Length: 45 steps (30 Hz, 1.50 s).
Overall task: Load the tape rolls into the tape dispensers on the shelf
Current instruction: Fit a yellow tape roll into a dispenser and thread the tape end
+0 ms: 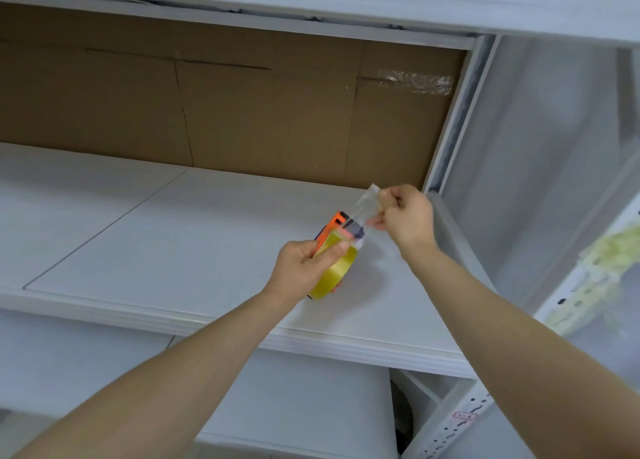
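Yellow glossy tape roll (334,273) sits in an orange plastic tape dispenser (332,224); the left hand (301,268) curls round both, thumb across the roll. The right hand (408,216) pinches the end of a clear tape strip (367,204), drawn taut from the dispenser's front. All is held just above the white shelf board (156,237), near its right end. Step, I judge: threading the free end. Next move needs steady tension & the strip laid over the dispenser's front edge w/o folding on itself.
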Available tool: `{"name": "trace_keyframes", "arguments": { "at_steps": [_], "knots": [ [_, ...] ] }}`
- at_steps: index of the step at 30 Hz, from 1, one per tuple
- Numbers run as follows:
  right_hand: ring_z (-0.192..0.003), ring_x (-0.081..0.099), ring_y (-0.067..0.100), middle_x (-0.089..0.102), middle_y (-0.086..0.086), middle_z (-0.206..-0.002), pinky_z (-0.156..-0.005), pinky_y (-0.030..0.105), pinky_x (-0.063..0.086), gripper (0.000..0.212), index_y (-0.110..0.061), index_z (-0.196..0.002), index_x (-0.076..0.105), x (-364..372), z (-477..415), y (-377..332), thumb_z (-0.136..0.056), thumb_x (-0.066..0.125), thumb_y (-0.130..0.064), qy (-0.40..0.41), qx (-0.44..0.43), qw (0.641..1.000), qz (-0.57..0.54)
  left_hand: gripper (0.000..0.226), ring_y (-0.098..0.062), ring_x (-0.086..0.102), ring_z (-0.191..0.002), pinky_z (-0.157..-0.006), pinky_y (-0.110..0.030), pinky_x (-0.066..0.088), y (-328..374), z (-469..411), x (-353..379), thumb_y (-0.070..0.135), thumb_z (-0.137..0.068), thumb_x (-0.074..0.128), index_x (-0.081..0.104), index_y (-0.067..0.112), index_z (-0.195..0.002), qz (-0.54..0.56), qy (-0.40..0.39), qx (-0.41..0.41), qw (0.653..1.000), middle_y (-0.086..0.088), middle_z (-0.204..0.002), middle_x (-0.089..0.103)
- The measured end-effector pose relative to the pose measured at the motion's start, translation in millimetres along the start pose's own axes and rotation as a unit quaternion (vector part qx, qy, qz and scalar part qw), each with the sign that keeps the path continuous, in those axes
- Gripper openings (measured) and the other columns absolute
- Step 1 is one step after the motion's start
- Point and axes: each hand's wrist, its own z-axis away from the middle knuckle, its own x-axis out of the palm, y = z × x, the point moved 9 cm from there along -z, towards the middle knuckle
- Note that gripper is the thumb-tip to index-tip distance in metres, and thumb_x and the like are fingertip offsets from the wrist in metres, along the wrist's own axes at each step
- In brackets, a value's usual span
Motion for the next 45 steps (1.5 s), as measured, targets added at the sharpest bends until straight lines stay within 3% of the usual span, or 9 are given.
{"name": "trace_keyframes", "arguments": {
  "at_steps": [4,7,11,15,26,36,39,42,45],
  "knots": [
    [-0.054,0.067,0.02,0.053,0.007,-0.062,-0.058,0.027,0.059,0.014,-0.002,-0.081,0.057,18,-1,29,-0.093,0.049,-0.007,-0.098,0.159,0.974,-0.128,0.013,-0.005,0.057,-0.047,-0.049,-0.015,0.047,-15,2,5,0.018,-0.081,0.071,0.069,0.01,-0.07,-0.022,-0.036,-0.03,0.999,0.005,-0.053,0.062],
    [-0.06,0.069,0.023,0.057,0.011,-0.065,-0.058,0.026,0.059,0.006,-0.001,-0.078,0.057,28,5,31,-0.083,0.06,0.0,-0.156,0.209,0.945,-0.196,0.008,-0.01,0.061,-0.059,-0.055,-0.018,0.049,-20,1,2,0.013,-0.08,0.072,0.069,0.015,-0.072,-0.021,-0.051,-0.055,0.997,0.003,-0.065,0.066],
    [-0.045,0.066,0.008,0.064,0.011,-0.069,-0.056,0.02,0.058,0.021,-0.009,-0.075,0.054,35,6,33,-0.077,0.069,0.005,-0.186,0.192,0.949,-0.165,0.005,-0.021,0.061,-0.071,-0.068,-0.027,0.048,-15,1,1,0.014,-0.077,0.074,0.069,0.015,-0.079,-0.034,-0.058,-0.062,0.996,-0.009,-0.082,0.067],
    [-0.04,0.063,0.003,0.064,0.009,-0.071,-0.049,0.015,0.055,0.023,-0.011,-0.078,0.051,38,-2,33,-0.078,0.07,0.002,-0.169,0.17,0.958,-0.159,0.039,-0.024,0.062,-0.08,-0.078,-0.031,0.049,-16,4,6,0.016,-0.064,0.075,0.068,0.001,-0.099,-0.03,-0.098,-0.075,0.992,-0.014,-0.09,0.067],
    [-0.036,0.06,0.005,0.06,0.008,-0.069,-0.048,0.018,0.054,0.022,-0.011,-0.074,0.05,47,-11,45,-0.081,0.068,-0.001,-0.099,0.175,0.962,-0.182,0.018,-0.02,0.062,-0.047,-0.052,-0.025,0.053,-18,6,-9,0.023,-0.082,0.07,0.067,0.005,-0.079,0.002,-0.053,-0.064,0.997,-0.013,-0.063,0.069],
    [-0.082,0.056,0.021,0.059,0.003,-0.074,-0.068,0.03,0.047,0.024,-0.016,-0.067,0.053,61,7,76,-0.078,0.073,-0.012,-0.1,0.213,0.964,-0.123,0.026,-0.014,0.058,-0.036,-0.04,-0.02,0.048,-22,12,-24,0.021,-0.078,0.072,0.061,0.005,-0.06,0.014,0.003,-0.063,0.998,-0.004,-0.045,0.063],
    [-0.077,0.057,0.023,0.059,0.005,-0.072,-0.077,0.044,0.054,0.019,-0.014,-0.073,0.052,68,16,79,-0.082,0.069,-0.009,-0.111,0.237,0.948,-0.18,0.023,-0.012,0.062,-0.042,-0.045,-0.017,0.049,-24,12,-23,0.021,-0.082,0.068,0.063,0.008,-0.063,0.007,-0.029,-0.069,0.997,-0.002,-0.049,0.067],
    [-0.07,0.057,0.021,0.057,0.002,-0.069,-0.065,0.036,0.053,0.022,-0.016,-0.069,0.053,63,11,68,-0.081,0.07,-0.007,-0.083,0.197,0.962,-0.169,0.011,-0.013,0.068,-0.061,-0.059,-0.018,0.053,-21,10,-22,0.021,-0.081,0.068,0.071,0.01,-0.08,-0.032,-0.1,-0.104,0.989,-0.003,-0.067,0.074],
    [-0.077,0.058,0.022,0.058,0.0,-0.07,-0.072,0.038,0.053,0.025,-0.021,-0.067,0.052,58,1,53,-0.079,0.071,-0.01,-0.058,0.143,0.977,-0.145,0.028,-0.022,0.067,-0.078,-0.072,-0.028,0.051,-16,-2,-27,0.02,-0.071,0.076,0.07,0.008,-0.095,-0.087,-0.12,-0.157,0.976,-0.009,-0.087,0.073]
  ]
}}
